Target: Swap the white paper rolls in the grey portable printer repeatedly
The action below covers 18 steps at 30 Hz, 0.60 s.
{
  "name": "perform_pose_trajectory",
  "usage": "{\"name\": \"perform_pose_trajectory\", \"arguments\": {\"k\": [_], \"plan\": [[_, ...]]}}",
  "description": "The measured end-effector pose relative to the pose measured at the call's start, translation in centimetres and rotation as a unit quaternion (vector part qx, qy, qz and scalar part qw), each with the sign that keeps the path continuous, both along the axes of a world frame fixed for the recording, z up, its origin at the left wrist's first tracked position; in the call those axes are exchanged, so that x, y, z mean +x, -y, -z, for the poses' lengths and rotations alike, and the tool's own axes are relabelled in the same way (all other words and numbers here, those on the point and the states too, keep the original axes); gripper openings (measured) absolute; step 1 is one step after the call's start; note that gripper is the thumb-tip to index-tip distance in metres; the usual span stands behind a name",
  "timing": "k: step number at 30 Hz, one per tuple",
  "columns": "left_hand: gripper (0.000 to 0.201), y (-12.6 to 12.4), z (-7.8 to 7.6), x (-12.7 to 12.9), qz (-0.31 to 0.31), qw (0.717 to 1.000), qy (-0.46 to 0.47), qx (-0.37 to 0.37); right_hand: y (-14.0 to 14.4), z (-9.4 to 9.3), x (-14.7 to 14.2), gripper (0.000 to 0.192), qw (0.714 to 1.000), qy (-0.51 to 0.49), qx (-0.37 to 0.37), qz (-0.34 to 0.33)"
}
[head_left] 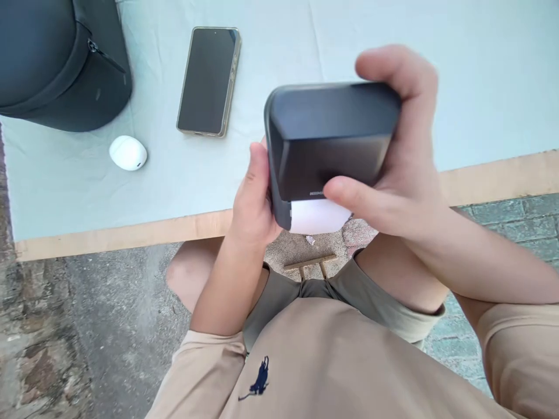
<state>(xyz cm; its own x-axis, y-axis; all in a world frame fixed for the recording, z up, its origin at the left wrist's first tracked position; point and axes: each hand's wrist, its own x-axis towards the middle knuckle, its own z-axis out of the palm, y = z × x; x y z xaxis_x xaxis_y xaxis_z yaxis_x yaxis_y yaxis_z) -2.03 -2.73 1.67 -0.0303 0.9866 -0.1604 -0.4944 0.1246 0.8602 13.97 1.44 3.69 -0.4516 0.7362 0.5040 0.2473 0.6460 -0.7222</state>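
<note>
Between my two hands, above the table's near edge, is a black label printer [332,116] with rounded corners and partly covered lettering on its front. A strip of white paper [318,215] shows at its lower side. My left hand [255,201] grips the printer's left side, thumb up along the edge and its other fingers mostly hidden behind. Wrapped around the right side is my right hand [404,151]. Its thumb presses on the front face near the lettering, and a bent finger reaches over the top right corner.
A smartphone [208,81] lies screen up on the pale cloth-covered table [489,70]. Left of it sits a white rounded case [128,153], beside a large black zippered bag [65,64]. The table's bare wooden edge [131,235] runs in front of my knees.
</note>
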Motion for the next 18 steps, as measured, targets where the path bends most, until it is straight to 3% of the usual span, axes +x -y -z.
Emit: {"name": "perform_pose_trajectory", "arguments": {"k": [4, 7, 10, 12, 18], "plan": [[0.054, -0.4, 0.8, 0.0, -0.029, 0.998, 0.040, 0.024, 0.1, -1.4, -0.4, 0.055, 0.993, 0.110, -0.025, 0.020], [0.041, -0.7, 0.9, -0.6, -0.050, 0.998, 0.027, 0.010, -0.3, -2.0, -0.4, 0.058, 0.989, 0.134, 0.040, 0.044], [0.045, -0.7, 0.9, -0.6, -0.038, 0.999, 0.015, -0.005, -1.2, -1.9, -0.3, 0.054, 0.985, 0.128, 0.108, -0.026], [0.049, -0.7, 1.0, -0.5, -0.036, 0.999, 0.009, -0.015, -1.7, -1.9, -0.1, 0.051, 0.983, 0.137, 0.102, -0.072], [0.059, -0.8, 1.8, -0.5, -0.036, 0.999, -0.009, -0.032, -2.1, -2.0, 0.7, 0.049, 0.981, 0.156, 0.076, -0.088]]}}
